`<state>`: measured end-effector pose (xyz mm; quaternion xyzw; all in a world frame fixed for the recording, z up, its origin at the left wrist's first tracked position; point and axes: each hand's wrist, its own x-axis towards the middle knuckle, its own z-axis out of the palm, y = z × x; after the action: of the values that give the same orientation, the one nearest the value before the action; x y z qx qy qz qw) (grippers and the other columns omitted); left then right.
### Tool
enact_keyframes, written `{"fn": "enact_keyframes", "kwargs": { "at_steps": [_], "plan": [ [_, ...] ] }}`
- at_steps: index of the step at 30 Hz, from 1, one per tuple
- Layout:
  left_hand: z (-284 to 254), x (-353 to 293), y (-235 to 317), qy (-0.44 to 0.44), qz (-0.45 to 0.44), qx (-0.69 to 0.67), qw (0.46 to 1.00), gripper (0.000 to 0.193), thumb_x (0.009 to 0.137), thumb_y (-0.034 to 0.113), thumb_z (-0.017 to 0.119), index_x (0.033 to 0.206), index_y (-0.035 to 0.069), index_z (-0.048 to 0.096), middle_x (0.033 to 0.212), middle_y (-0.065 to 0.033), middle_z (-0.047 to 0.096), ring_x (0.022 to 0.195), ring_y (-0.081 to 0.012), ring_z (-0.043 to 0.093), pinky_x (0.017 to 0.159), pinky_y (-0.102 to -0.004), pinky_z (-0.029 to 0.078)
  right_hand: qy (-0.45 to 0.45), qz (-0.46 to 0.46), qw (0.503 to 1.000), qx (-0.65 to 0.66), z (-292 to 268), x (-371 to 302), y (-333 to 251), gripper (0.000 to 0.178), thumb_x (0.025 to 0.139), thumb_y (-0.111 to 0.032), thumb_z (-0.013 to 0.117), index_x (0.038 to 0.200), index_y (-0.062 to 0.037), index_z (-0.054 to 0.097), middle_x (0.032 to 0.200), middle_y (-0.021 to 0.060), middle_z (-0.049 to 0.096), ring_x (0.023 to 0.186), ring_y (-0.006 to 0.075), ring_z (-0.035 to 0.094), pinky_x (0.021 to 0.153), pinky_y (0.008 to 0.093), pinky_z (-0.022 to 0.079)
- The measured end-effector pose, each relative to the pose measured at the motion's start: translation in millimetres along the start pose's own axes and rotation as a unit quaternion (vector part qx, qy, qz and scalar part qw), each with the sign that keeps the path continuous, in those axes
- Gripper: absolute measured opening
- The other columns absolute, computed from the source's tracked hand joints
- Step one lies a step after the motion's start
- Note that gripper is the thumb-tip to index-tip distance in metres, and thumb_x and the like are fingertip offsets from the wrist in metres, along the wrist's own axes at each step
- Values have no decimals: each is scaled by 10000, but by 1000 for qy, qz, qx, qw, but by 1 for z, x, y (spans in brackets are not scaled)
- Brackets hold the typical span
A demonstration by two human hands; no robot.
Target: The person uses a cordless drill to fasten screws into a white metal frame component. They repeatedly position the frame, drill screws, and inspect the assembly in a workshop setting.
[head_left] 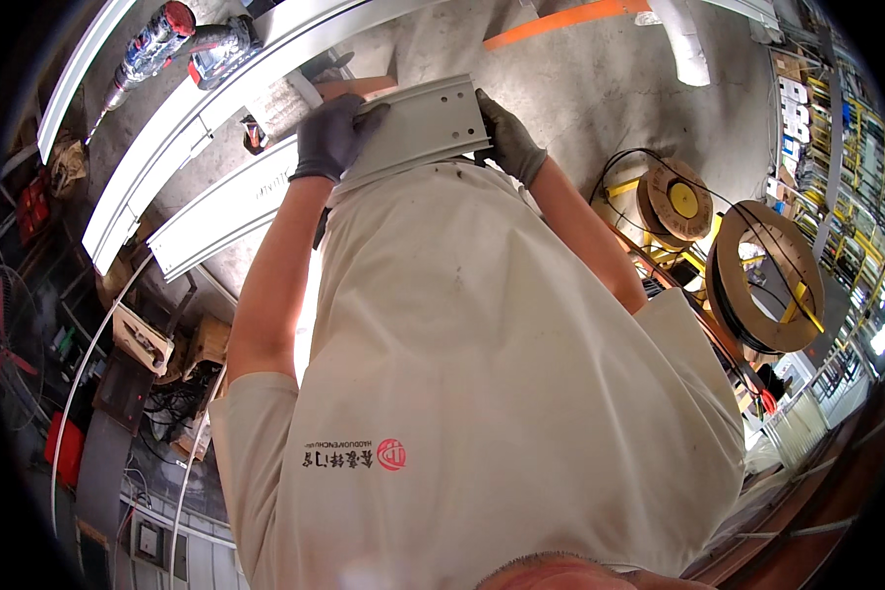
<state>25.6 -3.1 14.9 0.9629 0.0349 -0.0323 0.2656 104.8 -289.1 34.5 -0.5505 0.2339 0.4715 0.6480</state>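
Note:
A long pale-grey metal profile [415, 126] lies across in front of my waist, its near end showing several small round holes. My left hand [329, 140], in a dark grey glove, is closed around the profile's far edge with the thumb over its upper face. At the holed end, my right hand [509, 138], gloved too, grips the end edge; some of its fingers are hidden behind the metal. Toward the left the profile runs on under my left forearm as a bright white length [221, 211].
Beyond it lie more long white profiles [152, 167], with a cordless drill [147, 51] and a second power tool [222, 51] at the upper left. Cable reels [769, 280] stand on the right. An orange bar [565, 20] is at the top; cardboard boxes [143, 339] sit lower left.

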Motion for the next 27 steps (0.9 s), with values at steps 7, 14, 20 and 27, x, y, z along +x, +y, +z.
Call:
{"fn": "enact_keyframes", "kwargs": {
  "at_steps": [7,14,20,27],
  "plan": [
    [-15,23,81,-139,58,-10,988,855,833,589,709,1523,153,456,1380,-172,584,1297,-375,557,1057,-541,436,69,-27,997,-31,10,-5,12,652,1023,-619,569,1224,-17,720,1086,104,734,921,189,680,814,331,549],
    [-11,47,87,-255,90,-33,962,1005,775,662,740,1555,112,424,1405,-252,585,1283,-450,593,1067,-554,488,63,-84,990,-98,-14,3,30,610,1035,-615,537,1198,-61,734,979,70,720,801,156,659,665,306,529],
    [-26,76,120,-309,108,33,944,785,777,625,758,1301,54,635,1289,-227,668,1204,-419,645,998,-502,523,22,-14,997,-77,-25,46,44,686,995,-708,525,1226,-98,735,941,50,715,742,148,656,596,290,502],
    [-29,71,132,-310,79,34,947,952,692,560,865,1428,79,500,1341,-269,602,1260,-449,587,1057,-509,507,60,-32,993,-99,-13,33,31,678,996,-704,539,1131,-84,780,923,24,735,729,145,669,635,299,534]
  ]
}}
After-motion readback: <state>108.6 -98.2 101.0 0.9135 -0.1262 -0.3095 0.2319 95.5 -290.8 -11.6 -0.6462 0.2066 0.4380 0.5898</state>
